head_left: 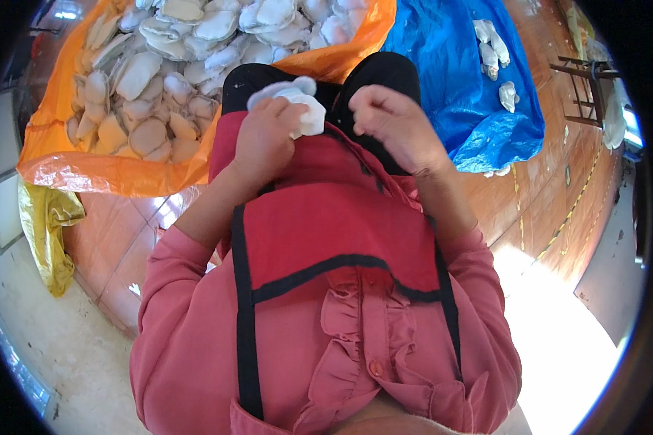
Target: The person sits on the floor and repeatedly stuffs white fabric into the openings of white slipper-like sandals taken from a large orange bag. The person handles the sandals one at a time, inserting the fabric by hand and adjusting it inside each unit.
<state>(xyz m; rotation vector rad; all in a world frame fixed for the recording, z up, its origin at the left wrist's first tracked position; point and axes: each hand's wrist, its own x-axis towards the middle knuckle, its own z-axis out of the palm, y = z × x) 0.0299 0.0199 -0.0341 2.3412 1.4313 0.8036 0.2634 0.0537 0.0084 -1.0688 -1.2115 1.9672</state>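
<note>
The left hand (pixel 263 138) pinches a white pad (pixel 297 101) over the lap while the right hand (pixel 392 119) curls shut beside it, holding nothing visible, with an orange sheet (pixel 87 170) heaped with pale pads (pixel 152 80) ahead-left and a blue sheet (pixel 450 65) ahead-right.

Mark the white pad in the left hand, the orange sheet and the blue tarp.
white pad (pixel 306 109), head view, its bare right half.
orange sheet (pixel 87 174), head view, front folded edge.
blue tarp (pixel 442 65), head view, bare middle.

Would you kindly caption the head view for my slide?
Left hand holds a white fabric piece near the closed right hand, above an orange sheet piled with similar pieces.
</note>
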